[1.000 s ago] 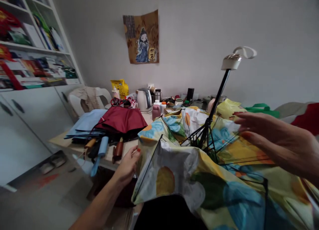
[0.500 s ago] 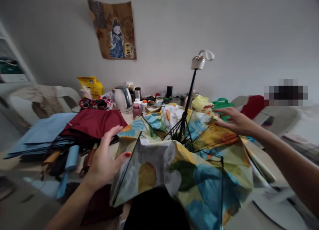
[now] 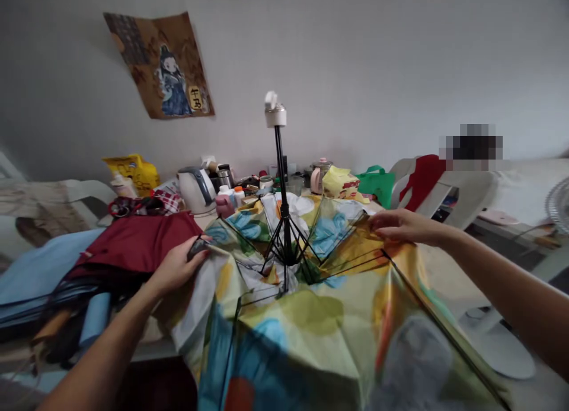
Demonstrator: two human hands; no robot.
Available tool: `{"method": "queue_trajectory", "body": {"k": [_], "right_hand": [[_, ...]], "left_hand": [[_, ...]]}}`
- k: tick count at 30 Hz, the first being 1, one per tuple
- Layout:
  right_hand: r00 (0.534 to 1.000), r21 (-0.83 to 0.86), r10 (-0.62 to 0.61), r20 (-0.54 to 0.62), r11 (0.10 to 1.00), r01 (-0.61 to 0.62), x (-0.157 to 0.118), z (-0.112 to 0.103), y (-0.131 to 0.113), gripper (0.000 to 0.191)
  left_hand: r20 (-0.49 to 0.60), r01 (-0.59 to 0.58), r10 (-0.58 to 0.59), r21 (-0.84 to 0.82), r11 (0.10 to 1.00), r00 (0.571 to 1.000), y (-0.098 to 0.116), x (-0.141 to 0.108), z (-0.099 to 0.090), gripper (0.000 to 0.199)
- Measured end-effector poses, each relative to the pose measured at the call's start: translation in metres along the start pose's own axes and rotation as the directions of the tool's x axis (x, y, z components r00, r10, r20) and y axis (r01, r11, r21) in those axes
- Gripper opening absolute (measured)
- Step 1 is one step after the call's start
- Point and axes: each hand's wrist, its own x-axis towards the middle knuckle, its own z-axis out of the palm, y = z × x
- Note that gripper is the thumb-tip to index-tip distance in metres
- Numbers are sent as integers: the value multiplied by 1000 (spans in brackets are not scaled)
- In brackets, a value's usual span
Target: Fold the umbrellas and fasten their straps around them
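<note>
One left hand (image 3: 178, 265) gripped a patterned umbrella (image 3: 311, 322).
The right hand (image 3: 405, 226), partly obscured, apparently pinched its other side.

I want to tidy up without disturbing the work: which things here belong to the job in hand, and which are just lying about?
In the job:
patterned umbrella, handle upward
left hand and right hand, at its canopy

Lying about:
dark red umbrella
light blue umbrella
electric kettle
green bag
</note>
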Motion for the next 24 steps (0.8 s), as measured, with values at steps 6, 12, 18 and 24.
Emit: {"method": "queue_trajectory", "body": {"k": [6,12,18,24], "right_hand": [[915,-144,-104,-389,988,51,14,19,9,71],[931,89,-126,-344,982,166,32,13,-34,77],[982,637,-146,121,770,36,58,42,-138,58],[917,590,51,397,751,-297,87,83,-179,7]], "left_hand": [[81,-3,24,-254,967,996,17,-8,-8,81],[70,-63,78,-188,980,995,37,-7,-15,64],[64,-169,171,-31,985,983,57,9,-1,45],[34,-225,223,46,973,974,61,7,-1,36]]}}
